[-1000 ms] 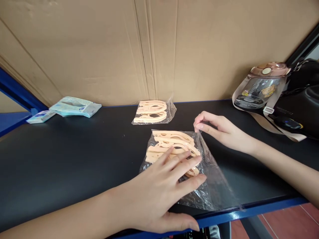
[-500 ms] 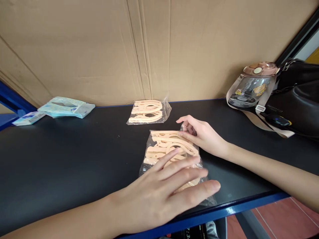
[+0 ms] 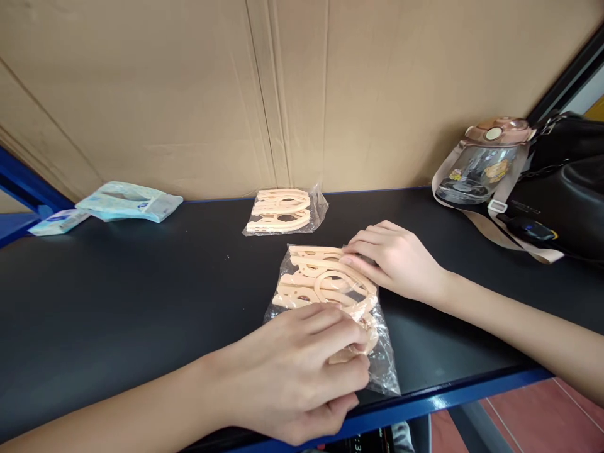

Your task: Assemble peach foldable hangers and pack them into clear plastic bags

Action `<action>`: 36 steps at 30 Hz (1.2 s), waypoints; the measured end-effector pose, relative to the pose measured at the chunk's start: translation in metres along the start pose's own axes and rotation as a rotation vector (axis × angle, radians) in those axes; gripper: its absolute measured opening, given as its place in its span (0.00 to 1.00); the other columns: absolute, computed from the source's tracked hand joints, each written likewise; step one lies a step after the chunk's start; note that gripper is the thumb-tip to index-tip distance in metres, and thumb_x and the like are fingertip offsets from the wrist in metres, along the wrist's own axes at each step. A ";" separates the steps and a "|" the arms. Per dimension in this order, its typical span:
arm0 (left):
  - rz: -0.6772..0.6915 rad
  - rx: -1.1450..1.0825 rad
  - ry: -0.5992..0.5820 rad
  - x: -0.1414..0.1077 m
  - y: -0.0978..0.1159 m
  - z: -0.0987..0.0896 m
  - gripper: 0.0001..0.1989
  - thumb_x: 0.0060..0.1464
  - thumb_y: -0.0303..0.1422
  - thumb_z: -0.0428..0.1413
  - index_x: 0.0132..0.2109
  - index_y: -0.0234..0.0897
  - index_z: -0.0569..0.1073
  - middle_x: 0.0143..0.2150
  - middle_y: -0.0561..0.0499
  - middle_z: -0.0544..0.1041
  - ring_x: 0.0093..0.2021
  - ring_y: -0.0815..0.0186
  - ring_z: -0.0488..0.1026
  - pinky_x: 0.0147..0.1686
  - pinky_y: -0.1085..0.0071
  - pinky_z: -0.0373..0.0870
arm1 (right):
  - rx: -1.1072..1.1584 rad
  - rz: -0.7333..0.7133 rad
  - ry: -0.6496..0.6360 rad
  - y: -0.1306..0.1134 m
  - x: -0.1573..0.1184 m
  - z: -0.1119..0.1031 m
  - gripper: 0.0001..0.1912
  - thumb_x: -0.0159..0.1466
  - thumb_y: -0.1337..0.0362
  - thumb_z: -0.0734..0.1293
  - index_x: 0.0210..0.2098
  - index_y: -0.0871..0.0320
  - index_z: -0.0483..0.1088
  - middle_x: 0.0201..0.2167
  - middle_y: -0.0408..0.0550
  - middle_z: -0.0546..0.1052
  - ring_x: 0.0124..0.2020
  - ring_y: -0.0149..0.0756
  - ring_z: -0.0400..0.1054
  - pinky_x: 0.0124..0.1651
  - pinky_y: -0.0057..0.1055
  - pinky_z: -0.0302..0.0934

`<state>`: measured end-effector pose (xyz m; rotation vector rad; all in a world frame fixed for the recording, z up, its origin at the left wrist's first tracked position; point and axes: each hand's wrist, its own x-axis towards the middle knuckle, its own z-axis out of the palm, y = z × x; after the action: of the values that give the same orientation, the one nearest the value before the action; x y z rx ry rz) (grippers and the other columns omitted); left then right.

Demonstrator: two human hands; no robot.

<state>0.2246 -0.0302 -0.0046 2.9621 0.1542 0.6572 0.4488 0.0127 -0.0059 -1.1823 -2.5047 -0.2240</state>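
Note:
A clear plastic bag of peach-coloured folding hangers (image 3: pixel 330 277) lies flat on the black tabletop, close to its front edge. Over its near left part, my left hand (image 3: pixel 302 371) has its fingers curled and closed on the bag, hiding that section. My right hand (image 3: pixel 396 261) is at the bag's far right corner, thumb and fingers pinched together on its edge. Farther back, a second clear bag of similar hangers (image 3: pixel 282 211) lies apart from both hands.
Two pale blue tissue packs (image 3: pixel 129 200) lie at the back left. At the back right stand a strapped clear water bottle (image 3: pixel 479 170) and a black leather bag (image 3: pixel 566 195). A cardboard sheet (image 3: pixel 189 94) rises behind the table; a blue rail (image 3: pixel 448 397) runs along its front.
My left hand, spread above the bag before, has curled its fingers down onto its near part. My right hand's raised fingers have folded down onto the bag's far corner.

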 end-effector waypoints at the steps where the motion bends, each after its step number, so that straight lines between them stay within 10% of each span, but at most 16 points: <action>1: 0.009 0.005 -0.005 0.000 0.000 0.000 0.07 0.57 0.28 0.54 0.41 0.32 0.74 0.41 0.45 0.75 0.41 0.60 0.73 0.47 0.65 0.71 | 0.023 -0.001 -0.023 -0.001 -0.001 -0.002 0.24 0.70 0.50 0.55 0.36 0.61 0.75 0.35 0.51 0.79 0.38 0.40 0.71 0.44 0.39 0.57; 8: -0.113 -0.267 0.065 0.008 -0.006 -0.015 0.06 0.58 0.28 0.51 0.37 0.35 0.73 0.32 0.50 0.76 0.32 0.67 0.72 0.36 0.70 0.71 | 0.152 0.014 -0.179 -0.016 -0.007 -0.017 0.36 0.62 0.42 0.63 0.59 0.62 0.62 0.46 0.55 0.77 0.46 0.47 0.69 0.51 0.46 0.58; 13: -0.236 -0.045 0.095 0.039 -0.039 -0.030 0.12 0.64 0.28 0.45 0.46 0.34 0.72 0.43 0.47 0.75 0.42 0.65 0.71 0.41 0.68 0.69 | 0.196 -0.016 -0.244 -0.021 -0.006 -0.022 0.22 0.66 0.48 0.61 0.48 0.58 0.70 0.43 0.53 0.76 0.46 0.46 0.68 0.55 0.50 0.57; 20: -0.294 0.370 -0.264 0.081 -0.128 -0.026 0.18 0.67 0.33 0.41 0.51 0.35 0.74 0.50 0.48 0.77 0.52 0.61 0.71 0.64 0.55 0.48 | -0.030 -0.061 -0.131 -0.040 -0.006 -0.023 0.23 0.68 0.55 0.57 0.52 0.67 0.68 0.57 0.67 0.66 0.61 0.57 0.55 0.60 0.55 0.53; 27: -0.444 0.398 -0.360 0.041 -0.161 -0.050 0.19 0.64 0.35 0.42 0.52 0.38 0.75 0.57 0.48 0.74 0.56 0.58 0.70 0.57 0.61 0.61 | -0.050 -0.113 -0.019 -0.052 -0.013 -0.013 0.14 0.67 0.64 0.58 0.38 0.64 0.72 0.37 0.56 0.75 0.43 0.46 0.70 0.53 0.47 0.61; 36: -0.515 0.376 -0.290 -0.014 -0.151 -0.038 0.28 0.65 0.47 0.44 0.66 0.39 0.60 0.69 0.49 0.58 0.67 0.61 0.56 0.63 0.65 0.56 | 0.106 -0.201 -0.082 -0.064 -0.039 -0.016 0.56 0.54 0.29 0.57 0.63 0.71 0.58 0.63 0.68 0.62 0.67 0.56 0.48 0.68 0.50 0.42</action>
<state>0.1844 0.1209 0.0052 3.0974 1.0709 0.1386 0.4268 -0.0606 -0.0061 -0.9169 -2.6723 -0.0941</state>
